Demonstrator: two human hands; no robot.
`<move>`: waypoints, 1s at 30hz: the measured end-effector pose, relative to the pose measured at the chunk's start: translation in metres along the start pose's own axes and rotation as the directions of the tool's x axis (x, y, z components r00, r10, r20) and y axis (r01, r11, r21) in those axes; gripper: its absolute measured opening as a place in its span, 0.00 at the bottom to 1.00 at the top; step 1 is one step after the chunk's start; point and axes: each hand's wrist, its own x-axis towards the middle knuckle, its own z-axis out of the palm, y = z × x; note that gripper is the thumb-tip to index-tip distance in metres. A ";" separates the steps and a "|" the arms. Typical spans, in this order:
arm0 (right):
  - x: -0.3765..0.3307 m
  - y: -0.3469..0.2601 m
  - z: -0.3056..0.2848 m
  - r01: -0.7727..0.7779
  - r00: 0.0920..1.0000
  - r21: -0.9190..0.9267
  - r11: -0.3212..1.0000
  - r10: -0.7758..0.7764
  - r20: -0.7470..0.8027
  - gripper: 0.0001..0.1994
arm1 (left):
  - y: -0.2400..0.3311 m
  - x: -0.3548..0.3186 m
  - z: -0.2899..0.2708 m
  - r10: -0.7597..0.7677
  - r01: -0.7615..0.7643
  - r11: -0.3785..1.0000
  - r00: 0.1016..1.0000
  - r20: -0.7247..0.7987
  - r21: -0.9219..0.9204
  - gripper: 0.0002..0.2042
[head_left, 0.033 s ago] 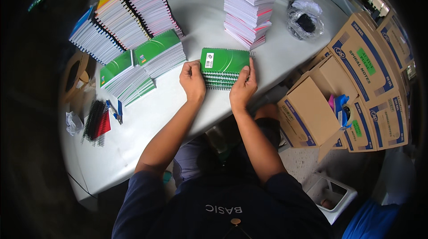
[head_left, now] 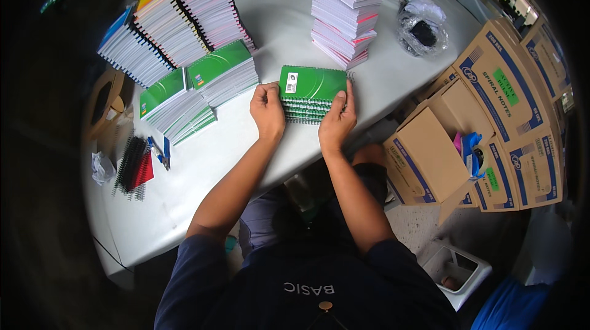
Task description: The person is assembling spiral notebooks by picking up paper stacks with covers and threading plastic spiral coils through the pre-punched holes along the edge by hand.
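Green spiral notebooks (head_left: 319, 83) stacked, left hand (head_left: 267, 111) clasping left side, right hand (head_left: 337, 121) right; uneven squeeze, I reckon, could skew pile, wire coils (head_left: 306, 111) snagging neighbours

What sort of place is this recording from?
Probably a notebook-binding or packing workspace. The left hand and right hand hold a stack of green spiral notebooks at a white table, with black spiral coils to the left and cardboard cartons to the right.

Near the front edge of the smooth white table (head_left: 279, 22), green wire-bound notebooks (head_left: 319, 82) look glossy; brown cardboard boxes (head_left: 433, 167), matt.
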 end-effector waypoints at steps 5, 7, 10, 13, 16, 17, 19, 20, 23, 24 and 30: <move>0.006 -0.004 -0.024 0.190 0.975 -0.064 0.980 -0.195 -0.102 0.28 | 0.062 0.030 -0.027 0.690 -0.618 0.485 0.705 0.162 0.619 0.17; -0.003 -0.013 -0.027 0.327 0.940 -0.022 0.945 -0.327 -0.095 0.30 | 0.069 0.058 -0.065 0.687 -0.597 0.194 0.649 0.327 0.778 0.17; -0.009 -0.048 -0.020 0.033 0.968 0.356 0.934 -0.119 0.222 0.31 | 0.057 0.076 -0.108 0.552 -0.576 0.003 0.682 0.479 0.817 0.15; 0.004 -0.063 -0.024 -0.962 0.270 0.240 0.130 0.306 0.913 0.28 | 0.093 0.030 -0.112 0.604 -0.689 0.173 0.639 0.477 0.704 0.16; -0.001 -0.065 -0.009 -0.980 0.166 0.123 0.156 0.307 0.937 0.22 | 0.110 -0.033 -0.110 0.394 -0.837 0.079 0.525 0.755 0.541 0.21; -0.003 -0.055 -0.005 -0.915 0.203 0.073 0.396 0.298 0.933 0.19 | 0.111 -0.046 -0.112 0.290 -0.859 0.009 0.492 0.821 0.512 0.25; -0.008 -0.048 -0.003 -0.797 0.335 0.192 0.573 0.156 0.929 0.18 | 0.103 -0.054 -0.122 0.327 -0.716 0.349 0.698 0.637 0.605 0.32; -0.009 -0.045 -0.002 -0.669 0.353 0.212 0.712 0.053 0.934 0.18 | 0.096 -0.056 -0.129 0.331 -0.604 0.552 0.791 0.515 0.575 0.36; -0.024 -0.023 0.008 -0.422 0.252 0.208 0.882 -0.107 0.962 0.17 | 0.067 -0.054 -0.138 -0.142 0.094 0.981 0.946 0.292 0.170 0.27; -0.034 -0.015 0.009 -0.412 0.246 0.187 0.892 -0.089 0.965 0.17 | 0.064 -0.056 -0.138 -0.265 0.246 0.964 0.929 0.259 0.103 0.24; -0.050 -0.010 0.018 -0.306 0.265 0.186 0.934 -0.104 0.959 0.14 | 0.046 -0.061 -0.158 -0.079 -0.124 0.783 0.953 0.294 0.610 0.20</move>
